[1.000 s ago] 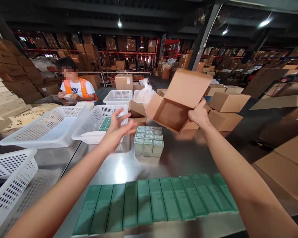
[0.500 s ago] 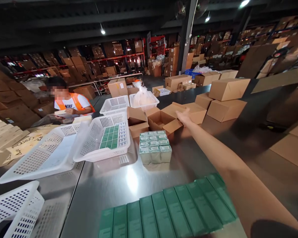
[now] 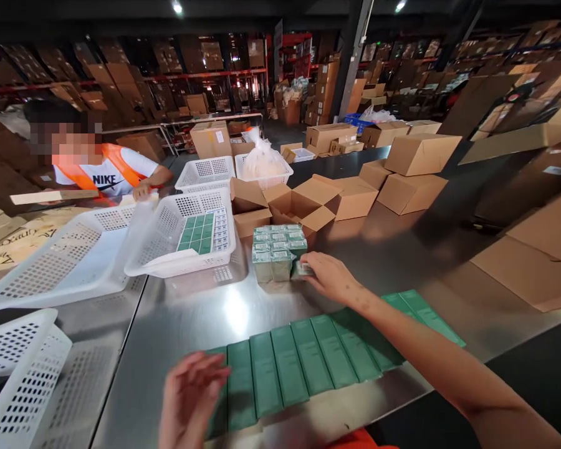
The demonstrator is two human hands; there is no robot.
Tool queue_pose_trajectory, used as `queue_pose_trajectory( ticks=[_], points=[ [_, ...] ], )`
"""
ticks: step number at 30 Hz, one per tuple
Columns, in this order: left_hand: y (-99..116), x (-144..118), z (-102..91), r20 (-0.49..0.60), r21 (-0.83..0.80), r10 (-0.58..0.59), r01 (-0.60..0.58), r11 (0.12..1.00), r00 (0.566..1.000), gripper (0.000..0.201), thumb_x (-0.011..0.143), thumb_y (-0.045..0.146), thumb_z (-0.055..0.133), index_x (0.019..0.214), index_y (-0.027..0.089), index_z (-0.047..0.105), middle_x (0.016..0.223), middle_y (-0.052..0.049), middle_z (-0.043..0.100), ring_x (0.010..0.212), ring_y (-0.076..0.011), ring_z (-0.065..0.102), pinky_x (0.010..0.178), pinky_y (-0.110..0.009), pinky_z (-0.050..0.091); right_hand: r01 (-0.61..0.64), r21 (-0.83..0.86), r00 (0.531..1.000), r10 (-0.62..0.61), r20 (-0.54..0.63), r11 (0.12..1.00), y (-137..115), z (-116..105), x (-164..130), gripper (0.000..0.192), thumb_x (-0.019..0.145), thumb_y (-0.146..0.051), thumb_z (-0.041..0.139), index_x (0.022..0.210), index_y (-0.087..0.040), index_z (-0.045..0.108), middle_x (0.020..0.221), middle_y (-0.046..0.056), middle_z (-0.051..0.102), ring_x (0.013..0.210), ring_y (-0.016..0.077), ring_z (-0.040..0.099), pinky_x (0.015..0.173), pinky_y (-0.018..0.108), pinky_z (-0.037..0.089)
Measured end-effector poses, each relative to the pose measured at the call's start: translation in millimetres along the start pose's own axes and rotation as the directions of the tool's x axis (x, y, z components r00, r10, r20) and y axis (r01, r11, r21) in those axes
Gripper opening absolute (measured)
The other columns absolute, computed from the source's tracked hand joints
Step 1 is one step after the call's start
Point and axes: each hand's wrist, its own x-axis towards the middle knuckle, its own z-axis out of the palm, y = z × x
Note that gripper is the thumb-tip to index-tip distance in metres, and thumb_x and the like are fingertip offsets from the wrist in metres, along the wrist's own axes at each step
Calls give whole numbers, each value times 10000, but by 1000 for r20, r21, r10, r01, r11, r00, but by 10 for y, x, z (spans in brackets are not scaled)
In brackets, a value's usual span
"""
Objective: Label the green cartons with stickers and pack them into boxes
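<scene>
Your right hand [image 3: 331, 275] pinches a box [image 3: 302, 269], the stack [image 3: 272, 254] at its ten o'clock. Your left hand [image 3: 191, 390] half-curls by the row [image 3: 311, 358], hold unclear.

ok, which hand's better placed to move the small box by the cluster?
Right hand, likely: its fingers are on that box, beside the cluster. The left hand is farther off, at the green row's left end.

the worktop [image 3: 168, 349] is smooth, glossy metal, mirroring the white plastic basket [image 3: 182, 268]. the green boxes [image 3: 288, 365] look like smooth card with a soft sheen; the bundled packs [image 3: 272, 252] show shiny, film-like wrap. the open carton [image 3: 315, 219] is matt cardboard, the bag [image 3: 263, 162] thin, crinkled plastic.
</scene>
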Motion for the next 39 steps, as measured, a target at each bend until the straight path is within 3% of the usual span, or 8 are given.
queue_pose_trajectory(
  ticks=[6,12,15,20,28,33,36,39],
  points=[
    [-95,7,744,280,-81,-206,237,968,938,547,686,524,814,1140,251,676,1075,-95,747,1073,-282,667,885,-366,520,-140,482,897,317,-308,865,-662,-182,-606,449,888,-365,643,1327,-338,553,932,46,501,715,196,543,497,285,484],
    [-55,114,1086,172,-480,-215,273,834,961,538,611,498,867,1037,228,682,978,-64,771,991,-271,710,883,-380,537,-81,796,842,468,-267,600,-1369,449,-1087,309,849,-366,678,1113,-338,519,1215,106,537,1045,300,615,564,369,586],
    [-128,-58,1197,238,-462,-261,345,817,936,486,552,391,921,947,211,700,882,-55,774,859,-260,735,820,-370,563,-14,743,836,416,-358,669,-1407,655,-1156,541,831,-342,665,1323,-351,442,1289,122,533,1145,336,595,698,472,614],
    [-327,-417,1182,326,-429,-404,514,742,855,407,623,386,896,964,253,719,918,-42,773,838,-202,729,791,-313,574,176,448,861,83,-502,877,-1328,568,-1156,643,800,-246,561,1436,-292,476,1409,129,537,1150,352,630,776,509,614],
    [-250,-234,1061,332,-444,-433,544,712,838,648,596,763,722,913,202,786,952,-106,768,997,-329,701,969,-449,535,264,548,786,152,-599,794,-1460,541,-1000,506,673,-126,586,1131,-340,609,1055,51,751,755,259,744,569,380,601],
    [-190,-232,991,65,-211,-372,377,902,926,589,543,722,788,850,220,771,916,-82,765,1145,-330,638,1034,-415,487,180,537,861,132,-491,824,-1481,670,-1116,924,633,-254,607,1511,-249,318,1461,133,489,1201,356,599,881,495,577],
    [-255,-310,937,164,-118,-361,381,917,918,571,644,615,800,1092,265,742,1086,-66,750,1228,-291,590,1064,-378,458,206,522,913,29,-406,828,-1455,667,-1177,1018,647,-247,575,1579,-197,168,1628,85,213,1377,357,432,990,467,531],
    [-355,-333,893,296,-135,-403,455,880,866,568,705,576,773,1177,267,708,1121,-76,740,1236,-288,586,1072,-379,452,184,576,900,99,-424,796,-1442,632,-1203,955,638,-211,551,1552,-184,273,1587,61,328,1342,326,485,1018,434,522]
  ],
)
